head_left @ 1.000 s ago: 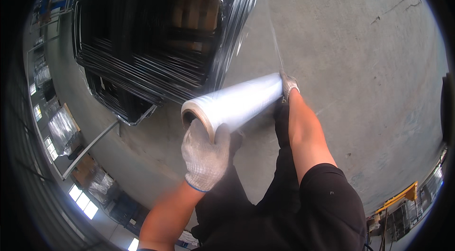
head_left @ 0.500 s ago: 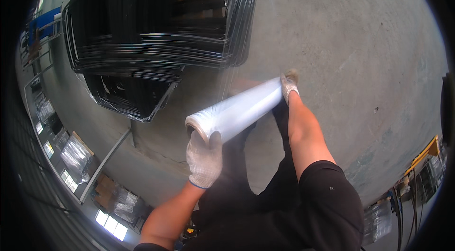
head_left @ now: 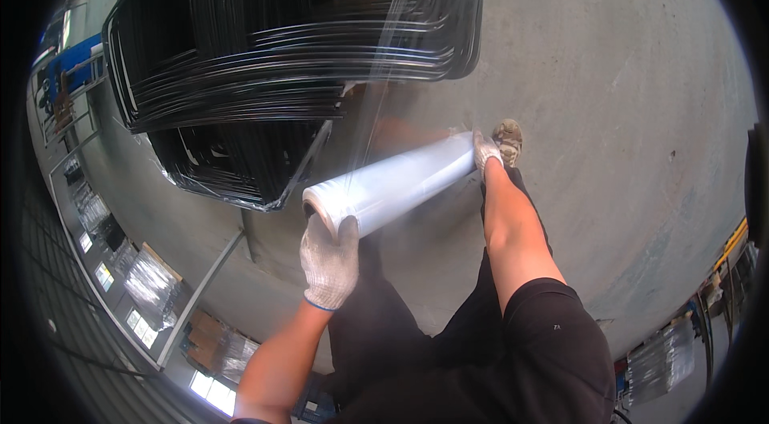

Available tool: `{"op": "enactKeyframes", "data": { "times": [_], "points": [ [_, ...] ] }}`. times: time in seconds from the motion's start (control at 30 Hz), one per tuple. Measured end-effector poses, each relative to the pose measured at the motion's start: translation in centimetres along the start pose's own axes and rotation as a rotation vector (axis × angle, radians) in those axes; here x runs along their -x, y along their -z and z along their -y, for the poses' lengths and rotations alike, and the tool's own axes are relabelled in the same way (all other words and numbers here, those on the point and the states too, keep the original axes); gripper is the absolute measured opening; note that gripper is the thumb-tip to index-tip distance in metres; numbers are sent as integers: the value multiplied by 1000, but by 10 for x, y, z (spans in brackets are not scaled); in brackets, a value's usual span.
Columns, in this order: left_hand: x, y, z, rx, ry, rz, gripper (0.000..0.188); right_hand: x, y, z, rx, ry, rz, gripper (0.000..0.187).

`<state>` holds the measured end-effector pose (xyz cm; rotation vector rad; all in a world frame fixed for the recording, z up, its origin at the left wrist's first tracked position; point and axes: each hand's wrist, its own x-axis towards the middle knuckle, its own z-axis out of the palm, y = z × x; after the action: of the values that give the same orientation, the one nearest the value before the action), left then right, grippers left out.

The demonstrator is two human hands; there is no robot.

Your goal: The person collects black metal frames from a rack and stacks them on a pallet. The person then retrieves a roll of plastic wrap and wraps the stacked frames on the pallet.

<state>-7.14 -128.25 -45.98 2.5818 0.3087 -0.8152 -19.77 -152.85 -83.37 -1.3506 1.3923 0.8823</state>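
Both gloved hands hold a roll of clear stretch film (head_left: 396, 182) level above the concrete floor (head_left: 625, 104). The left hand (head_left: 330, 260) is closed around the near end of the roll, and the right hand (head_left: 484, 150) grips the far end (its fingers are mostly hidden). A sheet of film (head_left: 400, 48) runs from the roll up to the stack of black wire frames (head_left: 264, 64).

Film roll (head_left: 396, 182) carried closer alongside black frame stack (head_left: 272, 48).
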Motion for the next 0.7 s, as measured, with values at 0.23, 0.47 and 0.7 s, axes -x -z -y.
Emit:
{"op": "enactKeyframes", "data": {
  "times": [0.23, 0.47, 0.7],
  "points": [
    [-32, 41, 90, -168, -179, 116, 47, -20, -114, -71, -129, 61, -63, 78],
    [-50, 85, 152, -200, -248, 34, 45, 1, -233, -78, -185, -23, -54, 82],
    [-53, 121, 195, -233, -334, 84, 40, 20, -286, -108, -225, -51, -125, 80]
  ]
}}
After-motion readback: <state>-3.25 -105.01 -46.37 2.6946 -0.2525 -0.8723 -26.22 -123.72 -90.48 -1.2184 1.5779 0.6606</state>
